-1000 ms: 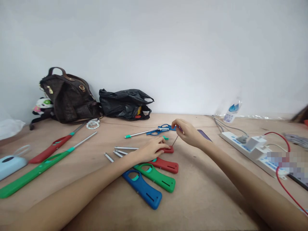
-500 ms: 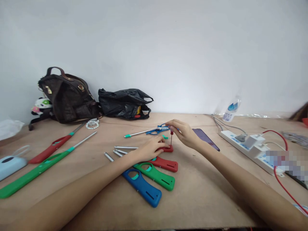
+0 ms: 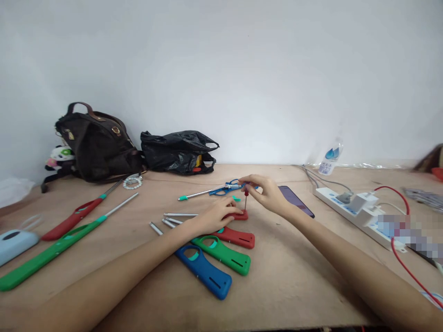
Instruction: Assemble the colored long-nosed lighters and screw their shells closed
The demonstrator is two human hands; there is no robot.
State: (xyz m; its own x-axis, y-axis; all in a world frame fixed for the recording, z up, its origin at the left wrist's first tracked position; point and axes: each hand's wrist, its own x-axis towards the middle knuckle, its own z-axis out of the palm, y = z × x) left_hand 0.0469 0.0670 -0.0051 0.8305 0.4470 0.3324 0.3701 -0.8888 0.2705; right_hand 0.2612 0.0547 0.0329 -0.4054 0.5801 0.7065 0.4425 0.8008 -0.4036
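Note:
A small screwdriver (image 3: 246, 199) with a red handle stands upright, pinched at the top between the fingers of my right hand (image 3: 266, 193). Its tip meets the butt end of a red gas lighter (image 3: 242, 215) lying flat on the table. My left hand (image 3: 215, 215) is closed over that lighter's middle, holding it down and hiding its trigger part. Closer to me lie another red lighter (image 3: 238, 237), a green lighter (image 3: 235, 259) and a blue lighter (image 3: 209, 275), their metal tubes partly under my left forearm. Behind my hands rests an opened blue lighter part (image 3: 224, 188) with a metal tube.
At left are a long red lighter (image 3: 72, 216), a long green lighter (image 3: 51, 249) and a light-blue device (image 3: 17, 244). A dark bag (image 3: 98, 147) and a black plastic bag (image 3: 176, 150) stand by the wall. Rightward lie a phone (image 3: 296, 200), a power strip (image 3: 337, 203) and a bottle (image 3: 330, 159).
The camera view has shifted very slightly. Both hands, the screwdriver and the red lighter keep the same positions relative to each other.

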